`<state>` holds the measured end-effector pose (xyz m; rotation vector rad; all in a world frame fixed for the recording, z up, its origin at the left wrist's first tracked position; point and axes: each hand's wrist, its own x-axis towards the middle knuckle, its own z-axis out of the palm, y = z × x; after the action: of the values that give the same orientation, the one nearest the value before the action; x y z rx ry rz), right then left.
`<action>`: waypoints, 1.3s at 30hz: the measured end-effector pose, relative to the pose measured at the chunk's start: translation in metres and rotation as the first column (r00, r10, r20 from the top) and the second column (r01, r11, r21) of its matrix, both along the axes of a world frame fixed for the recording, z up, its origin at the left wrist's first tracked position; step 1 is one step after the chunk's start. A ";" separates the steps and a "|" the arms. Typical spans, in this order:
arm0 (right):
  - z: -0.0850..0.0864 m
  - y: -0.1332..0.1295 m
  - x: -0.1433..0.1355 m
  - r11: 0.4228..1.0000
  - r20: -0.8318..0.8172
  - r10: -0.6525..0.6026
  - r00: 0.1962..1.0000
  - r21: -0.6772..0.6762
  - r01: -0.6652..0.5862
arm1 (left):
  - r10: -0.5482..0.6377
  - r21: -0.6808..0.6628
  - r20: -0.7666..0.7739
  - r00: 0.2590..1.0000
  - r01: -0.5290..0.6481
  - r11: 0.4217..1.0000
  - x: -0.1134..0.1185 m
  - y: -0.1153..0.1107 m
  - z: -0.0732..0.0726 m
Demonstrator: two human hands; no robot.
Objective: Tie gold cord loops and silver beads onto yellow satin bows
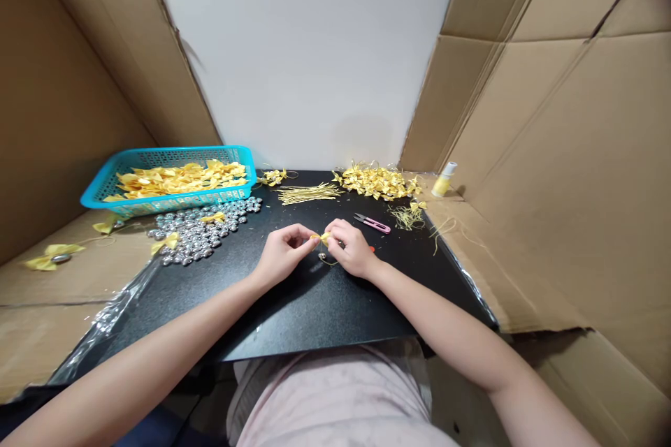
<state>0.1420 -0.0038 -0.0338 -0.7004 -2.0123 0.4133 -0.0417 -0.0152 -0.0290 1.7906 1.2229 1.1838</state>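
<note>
Over the middle of the black table, my left hand and my right hand meet at a small yellow bow. The left thumb and forefinger pinch its left end. Fingers of the right hand are closed on its right side and partly cover it. Just below the bow, between the hands, is a small silver bead with a thin yellow cord curving to the right.
A blue basket of yellow bows stands back left, silver beads before it. Behind my hands lie yellow cords, a pile of bows, pink snips and thread scraps. A small bottle stands right. Cardboard walls flank the table.
</note>
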 end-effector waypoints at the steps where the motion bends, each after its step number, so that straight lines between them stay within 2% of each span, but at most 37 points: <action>1: 0.000 0.000 0.000 1.000 0.000 0.000 1.000 -0.005 0.000 | 0.001 -0.002 -0.002 1.000 -0.001 1.000 0.000 0.000 0.000; 8: -0.001 0.000 0.000 1.000 -0.004 -0.001 1.000 -0.028 0.001 | 0.008 -0.001 -0.018 1.000 -0.008 1.000 -0.001 0.000 -0.001; 14: 0.000 -0.001 -0.001 1.000 0.046 -0.021 0.999 -0.021 0.022 | 0.019 0.055 -0.065 0.998 -0.016 0.998 -0.001 0.000 -0.002; 19: 0.001 -0.002 -0.003 0.998 0.088 -0.056 0.995 -0.035 0.060 | 0.082 0.199 -0.162 0.983 -0.049 0.979 -0.001 -0.003 0.001; 24: 0.001 -0.004 -0.005 0.994 0.110 -0.080 0.991 -0.059 0.087 | 0.147 0.388 -0.262 0.954 -0.036 0.921 -0.001 -0.003 0.003; 31: -0.002 -0.011 -0.011 0.978 0.144 -0.202 0.969 -0.014 0.206 | 0.132 0.527 -0.294 0.947 0.045 0.849 -0.001 -0.005 0.003; 39: -0.006 -0.020 -0.017 0.932 0.125 -0.358 0.925 0.101 0.347 | 0.171 0.542 -0.273 0.947 0.004 0.841 0.001 -0.008 0.002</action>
<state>0.1255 -0.0237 -0.0398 -1.0452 -1.9666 0.0730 -0.0408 -0.0229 -0.0270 2.4397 1.2294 1.4372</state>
